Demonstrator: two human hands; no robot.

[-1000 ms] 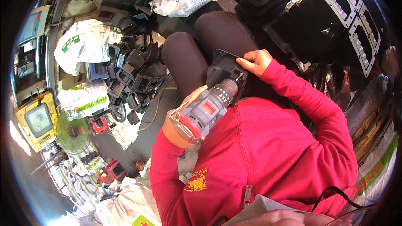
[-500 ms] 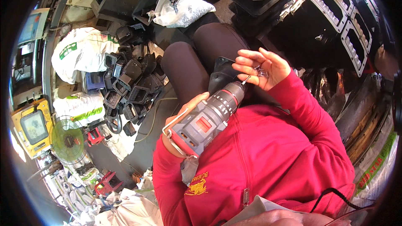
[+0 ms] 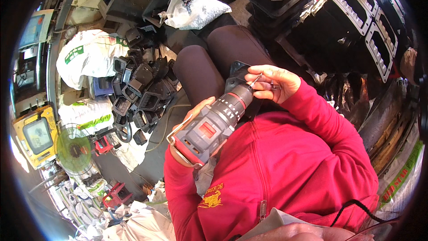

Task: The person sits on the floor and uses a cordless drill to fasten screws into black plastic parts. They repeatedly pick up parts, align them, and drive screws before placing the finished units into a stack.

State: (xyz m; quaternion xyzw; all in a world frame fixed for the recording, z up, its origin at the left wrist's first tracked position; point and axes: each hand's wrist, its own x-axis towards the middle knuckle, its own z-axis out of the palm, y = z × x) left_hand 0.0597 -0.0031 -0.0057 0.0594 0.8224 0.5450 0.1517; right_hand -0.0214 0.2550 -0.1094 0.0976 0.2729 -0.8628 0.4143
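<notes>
My left hand is wrapped round a grey and red cordless drill, which points up and to the right across my front. Close to the drill's tip, my right hand has its fingers bent in, with a small metal screw between the fingertips and the bit. More screws lie partly hidden in the curled fingers. A black moulded part rests on my lap just beyond the chuck, partly covered by the drill and my right hand.
A clear plastic bag of small metal pieces lies beyond my knees. Black housings are heaped on the left, near a green fan and a yellow scale. Black parts with metal frames stand at the right.
My right hand has gone from a spread palm showing screws to bent fingers at the drill tip. The drill has shifted slightly left.
</notes>
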